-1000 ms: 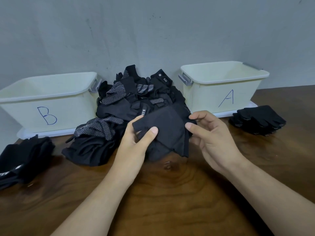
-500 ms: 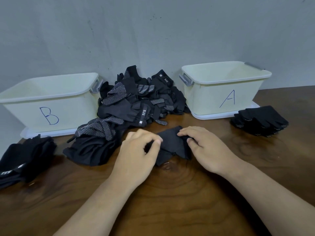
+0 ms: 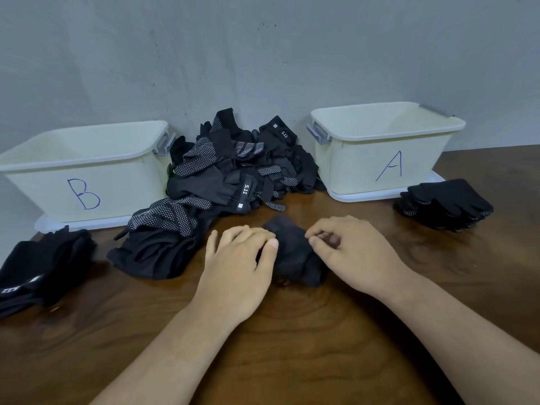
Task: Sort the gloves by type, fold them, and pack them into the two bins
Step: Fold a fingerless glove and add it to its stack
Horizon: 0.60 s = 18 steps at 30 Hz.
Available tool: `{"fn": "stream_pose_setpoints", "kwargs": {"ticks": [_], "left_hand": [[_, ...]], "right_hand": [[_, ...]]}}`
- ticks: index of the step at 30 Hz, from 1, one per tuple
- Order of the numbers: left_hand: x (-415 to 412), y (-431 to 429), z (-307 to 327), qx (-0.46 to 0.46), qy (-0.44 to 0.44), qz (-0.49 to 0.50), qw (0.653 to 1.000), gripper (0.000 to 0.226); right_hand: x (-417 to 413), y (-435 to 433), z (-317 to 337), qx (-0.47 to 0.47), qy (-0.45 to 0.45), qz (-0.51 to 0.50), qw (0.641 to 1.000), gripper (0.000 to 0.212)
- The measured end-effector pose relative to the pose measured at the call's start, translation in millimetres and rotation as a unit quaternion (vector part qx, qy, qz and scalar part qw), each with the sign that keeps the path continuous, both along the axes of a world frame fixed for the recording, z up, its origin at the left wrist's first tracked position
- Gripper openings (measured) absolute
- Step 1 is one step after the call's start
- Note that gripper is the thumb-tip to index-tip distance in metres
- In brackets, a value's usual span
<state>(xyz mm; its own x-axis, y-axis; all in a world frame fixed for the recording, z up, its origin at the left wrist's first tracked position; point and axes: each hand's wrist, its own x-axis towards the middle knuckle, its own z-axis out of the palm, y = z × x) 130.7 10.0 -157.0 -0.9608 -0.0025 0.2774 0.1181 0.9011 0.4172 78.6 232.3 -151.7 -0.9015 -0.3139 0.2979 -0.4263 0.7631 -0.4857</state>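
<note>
Bunched black glove [image 3: 293, 255], long axis running far-left to near-right

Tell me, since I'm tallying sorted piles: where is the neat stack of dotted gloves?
In the head view, the stack of dotted gloves lies on the table at far right, just right of bin A, beyond the right hand.

A makeshift sorting station: cream plastic bin B [image 3: 122, 188] and bin A [image 3: 356, 171] are standing on a dark wooden counter [image 3: 292, 340] against a bare grey wall [image 3: 263, 54], a heap of black gloves [image 3: 222, 182] lying between them.
</note>
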Motion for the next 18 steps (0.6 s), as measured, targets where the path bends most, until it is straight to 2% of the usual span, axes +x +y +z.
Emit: {"fn": "stream_pose_setpoints", "kwargs": {"ticks": [3, 5, 9, 12, 15, 18], "left_hand": [[0.6, -1.5, 0.3, -0.019, 0.027, -0.002, 0.999, 0.041], [0.6, -1.2, 0.4, -0.040, 0.011, -0.011, 0.999, 0.031], [-0.8, -4.6, 0.8, 0.006, -0.021, -0.018, 1.000, 0.028], [-1.9, -5.3, 1.6, 0.039, -0.048, -0.020, 0.998, 0.035], [0.9, -1.7, 2.8, 0.046, -0.084, -0.039, 0.995, 0.043], [4.6, -2.2, -0.1, -0.012, -0.141, -0.084, 0.986, 0.063]], "right_hand": [[1.4, -3.1, 1.3, -0.039, 0.002, 0.015, 0.999, 0.008], [3.2, -5.4, 1.0, -0.036, -0.025, 0.059, 0.997, 0.006], [9.1, -9.2, 0.7, -0.061, -0.096, 0.125, 0.986, 0.011], [5.7, -5.8, 0.8, -0.114, -0.063, 0.093, 0.987, 0.013], [-0.7, -1.8, -1.0, -0.049, -0.046, 0.080, 0.995, 0.030], [-0.9, 0.0, -3.9, 0.096, -0.074, 0.107, 0.987, 0.062]]}}
